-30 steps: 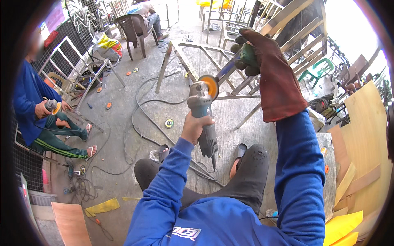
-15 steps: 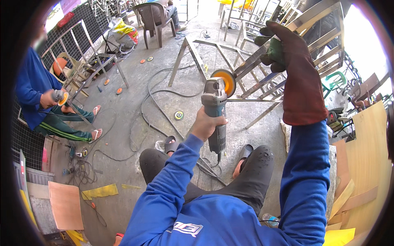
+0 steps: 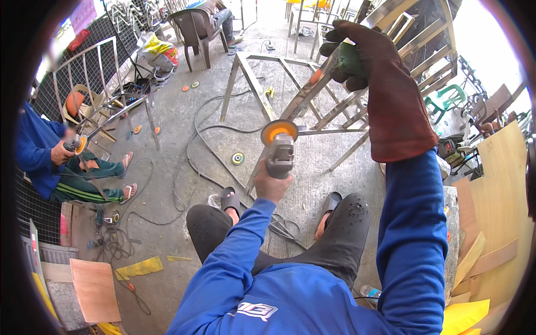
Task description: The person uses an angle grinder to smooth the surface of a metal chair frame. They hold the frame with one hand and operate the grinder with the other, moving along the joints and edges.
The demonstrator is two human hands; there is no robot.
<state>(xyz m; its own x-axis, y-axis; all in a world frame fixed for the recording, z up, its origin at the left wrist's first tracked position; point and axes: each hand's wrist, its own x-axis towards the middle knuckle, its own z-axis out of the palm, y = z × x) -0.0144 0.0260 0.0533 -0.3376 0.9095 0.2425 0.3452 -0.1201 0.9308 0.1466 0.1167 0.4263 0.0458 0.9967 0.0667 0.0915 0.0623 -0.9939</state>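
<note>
Here the left hand (image 3: 272, 186), bare, is closing fully around the body of one grey angle grinder (image 3: 280, 152), whose orange disc (image 3: 278, 133) is sitting just above the fist and touching a slanting bar of the steel frame (image 3: 312, 92). The right hand (image 3: 357, 53), in a long dark red leather glove (image 3: 391, 106), is gripping the top of that same frame, up and to the right of the grinder, fingers wrapped around a green-wrapped part of it.

Below the left hand, two sandalled feet are resting on the concrete. Left of it, one green disc (image 3: 238, 158) is lying on the floor, with four more small orange and green discs farther up-left, among looping cables.

Far to the left, another person (image 3: 39, 151) in blue is holding a second grinder (image 3: 76, 145). One brown plastic chair (image 3: 192, 30) is standing far above the left hand, beside a yellow-and-white sack (image 3: 159, 50).
</note>
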